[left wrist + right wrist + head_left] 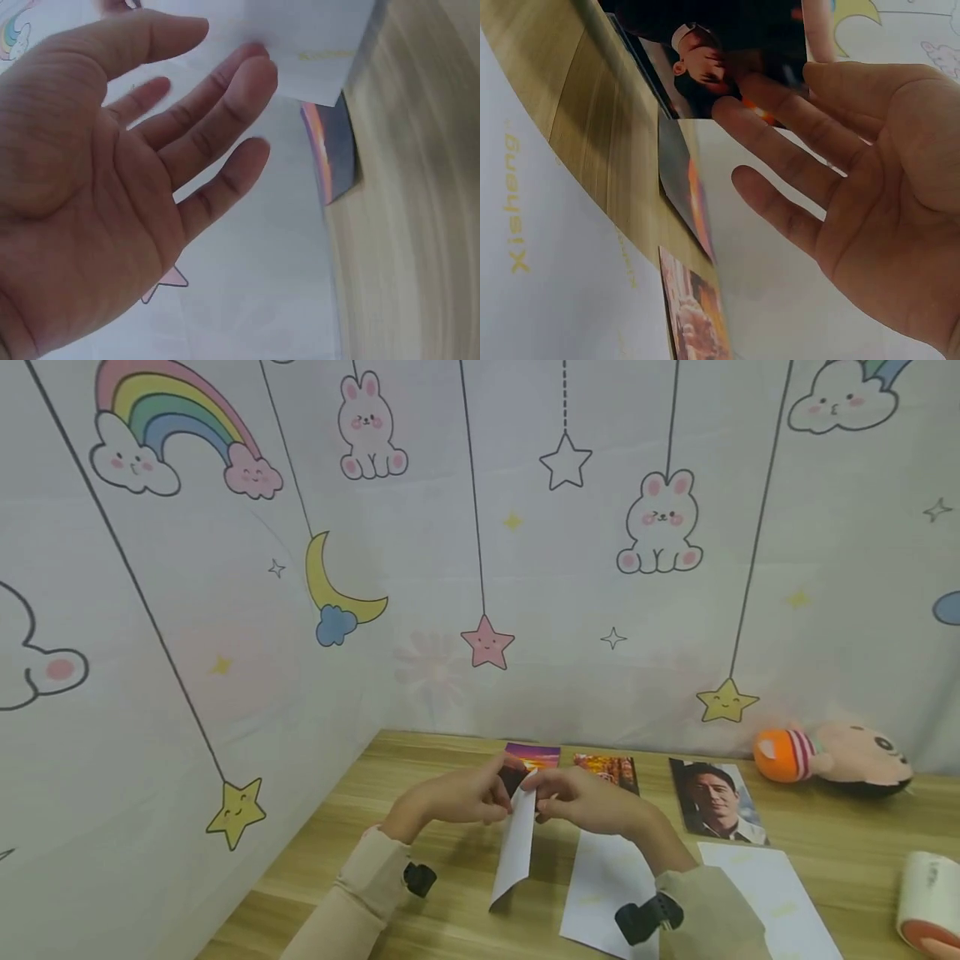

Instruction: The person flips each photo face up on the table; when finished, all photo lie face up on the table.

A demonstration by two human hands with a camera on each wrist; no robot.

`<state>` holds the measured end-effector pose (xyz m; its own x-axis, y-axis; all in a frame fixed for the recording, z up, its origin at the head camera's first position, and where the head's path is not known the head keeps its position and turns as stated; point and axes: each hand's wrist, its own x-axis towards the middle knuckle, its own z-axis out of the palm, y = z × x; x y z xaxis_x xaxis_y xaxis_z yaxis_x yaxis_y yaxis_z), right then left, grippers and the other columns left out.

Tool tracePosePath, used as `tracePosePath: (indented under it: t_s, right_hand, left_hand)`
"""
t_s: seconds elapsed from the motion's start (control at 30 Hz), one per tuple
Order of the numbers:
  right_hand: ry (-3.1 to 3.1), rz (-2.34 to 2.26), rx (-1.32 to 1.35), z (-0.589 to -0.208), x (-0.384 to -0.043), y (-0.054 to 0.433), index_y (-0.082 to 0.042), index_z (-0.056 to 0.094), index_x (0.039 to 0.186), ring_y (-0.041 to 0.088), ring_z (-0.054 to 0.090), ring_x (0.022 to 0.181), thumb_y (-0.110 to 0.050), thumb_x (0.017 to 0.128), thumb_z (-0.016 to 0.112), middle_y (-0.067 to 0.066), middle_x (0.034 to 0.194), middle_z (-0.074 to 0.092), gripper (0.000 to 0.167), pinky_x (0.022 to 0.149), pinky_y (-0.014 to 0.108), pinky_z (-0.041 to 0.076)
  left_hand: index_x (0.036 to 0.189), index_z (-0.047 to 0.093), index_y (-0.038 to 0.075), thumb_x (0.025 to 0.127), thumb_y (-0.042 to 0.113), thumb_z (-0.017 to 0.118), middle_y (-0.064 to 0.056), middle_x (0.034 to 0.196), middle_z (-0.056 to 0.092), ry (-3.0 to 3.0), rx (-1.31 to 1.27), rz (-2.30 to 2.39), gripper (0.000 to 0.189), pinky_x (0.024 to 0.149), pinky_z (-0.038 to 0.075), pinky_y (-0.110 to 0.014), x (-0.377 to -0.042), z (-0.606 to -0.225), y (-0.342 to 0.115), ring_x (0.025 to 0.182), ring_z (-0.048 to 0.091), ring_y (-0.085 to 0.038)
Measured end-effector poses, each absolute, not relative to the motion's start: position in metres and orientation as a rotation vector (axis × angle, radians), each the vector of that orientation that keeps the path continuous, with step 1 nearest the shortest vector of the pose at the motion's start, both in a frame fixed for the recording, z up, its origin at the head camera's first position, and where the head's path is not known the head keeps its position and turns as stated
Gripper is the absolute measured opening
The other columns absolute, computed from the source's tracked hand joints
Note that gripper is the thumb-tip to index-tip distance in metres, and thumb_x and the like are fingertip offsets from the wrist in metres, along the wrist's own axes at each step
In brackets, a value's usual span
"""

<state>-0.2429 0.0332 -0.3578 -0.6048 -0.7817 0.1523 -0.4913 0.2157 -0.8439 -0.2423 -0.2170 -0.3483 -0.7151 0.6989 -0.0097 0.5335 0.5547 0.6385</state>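
Observation:
A photo print [517, 839] stands on edge between both hands, its white back turned to the left. My right hand [588, 797] pinches its top edge between thumb and fingers. On the print's picture side [735, 45], seen in the right wrist view, a person appears against a dark ground. My left hand [468, 793] is at the far upper part of the print, loose fingers at its white back [307, 45]. The left wrist view shows that palm with its fingers spread and slightly bent.
Behind the hands lie a sunset photo [534, 756] and an autumn photo [607, 768]. A portrait photo [720, 802] is further right. Two white sheets [607, 893] lie nearer. A plush doll [855, 756] and a white cylinder [926, 893] stand at the right. Patterned cloth [525, 568] hangs behind the table.

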Motion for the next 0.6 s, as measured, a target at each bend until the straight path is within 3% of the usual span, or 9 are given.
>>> tracePosePath:
  t_s: [0.1, 0.23, 0.4, 0.6]
  right_hand:
    - [2.199, -1.340, -1.200, -0.357, -0.242, 0.034, 0.007, 0.054, 0.133, 0.038, 0.066, 0.101, -0.001, 0.101, 0.052, 0.014, 0.111, 0.067, 0.033, 0.093, 0.051, 0.051]
    - [2.208, -1.338, -1.210, -0.356, -0.242, 0.033, 0.002, 0.054, 0.134, 0.031, 0.065, 0.105, -0.001, 0.101, 0.052, 0.014, 0.117, 0.067, 0.033, 0.094, 0.047, 0.052]
    - [2.241, -1.325, -1.199, -0.356, -0.242, 0.032, -0.006, 0.054, 0.139, 0.023, 0.065, 0.106, -0.004, 0.102, 0.054, 0.011, 0.120, 0.066, 0.037, 0.095, 0.047, 0.051]
    - [2.175, -1.379, -1.220, -0.355, -0.241, 0.031, -0.005, 0.050, 0.144, 0.027, 0.065, 0.109, 0.002, 0.101, 0.051, 0.012, 0.124, 0.065, 0.044, 0.094, 0.045, 0.052]
  left_hand:
    - [0.139, 0.029, 0.008, 0.093, -0.003, 0.061, -0.018, 0.105, 0.068, 2.444, 1.073, 0.973, 0.057, 0.072, 0.054, -0.026, -0.240, -0.344, -0.217, 0.088, 0.066, -0.018]
    - [0.134, 0.038, 0.013, 0.091, -0.005, 0.062, -0.019, 0.113, 0.067, 2.375, 1.161, 0.913, 0.052, 0.077, 0.054, -0.027, -0.236, -0.338, -0.217, 0.096, 0.066, -0.023]
    - [0.135, 0.050, 0.019, 0.093, 0.001, 0.062, -0.015, 0.119, 0.065, 2.359, 1.209, 0.813, 0.048, 0.084, 0.054, -0.027, -0.233, -0.333, -0.217, 0.099, 0.065, -0.013]
    - [0.130, 0.055, 0.012, 0.096, 0.009, 0.063, -0.011, 0.120, 0.065, 2.344, 1.203, 0.855, 0.035, 0.089, 0.053, -0.031, -0.232, -0.328, -0.221, 0.107, 0.064, -0.019]
